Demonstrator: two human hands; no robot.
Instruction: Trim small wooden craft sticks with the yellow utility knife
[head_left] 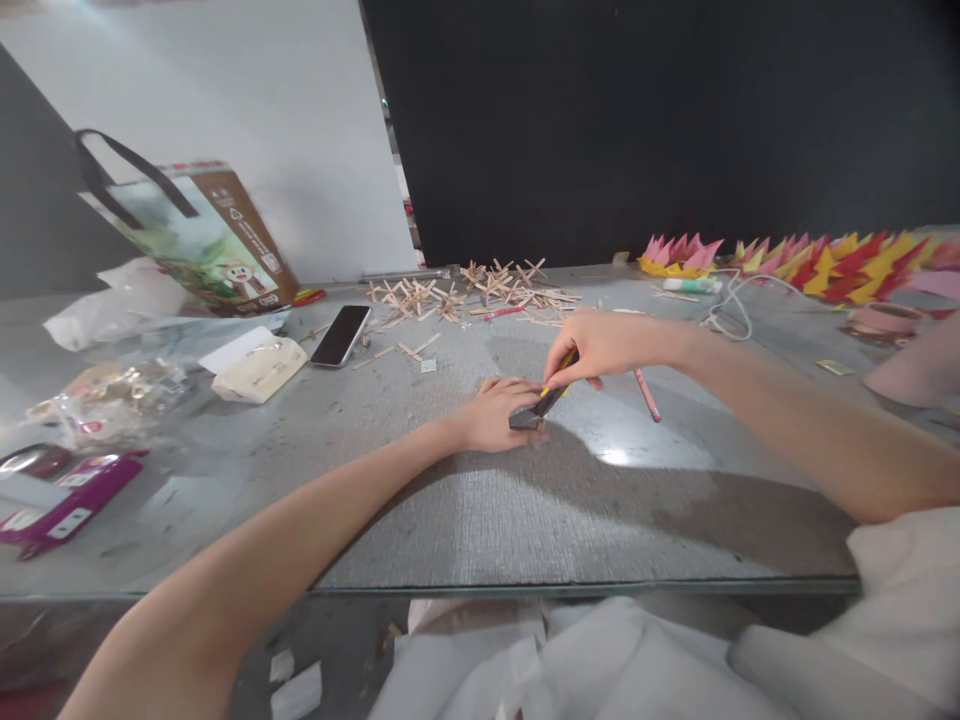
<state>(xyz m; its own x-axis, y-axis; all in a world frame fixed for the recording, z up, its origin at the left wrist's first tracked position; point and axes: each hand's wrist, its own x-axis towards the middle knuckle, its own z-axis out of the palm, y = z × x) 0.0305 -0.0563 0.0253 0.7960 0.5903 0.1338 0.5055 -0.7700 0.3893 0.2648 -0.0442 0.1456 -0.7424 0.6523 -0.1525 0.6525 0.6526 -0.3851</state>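
My left hand (499, 410) rests on the grey table (525, 510), fingers curled and pressed down over something small that I cannot make out. My right hand (596, 345) is closed round a utility knife (541, 403) with a yellow and black handle, its blade end slanting down to the table right beside my left fingers. A pink pencil (647, 394) lies on the table just under my right wrist. Behind both hands sits a heap of wooden sticks (469, 290), several glued into crosses.
A black phone (341, 335) and a white packet (259, 368) lie at left, near a paper bag (199, 235) and plastic bags (112, 390). A purple box (64, 500) is at far left. Folded red, yellow and pink paper (810, 262), a glue stick (690, 285), a cable (731, 305) and a tape roll (885, 320) are at right.
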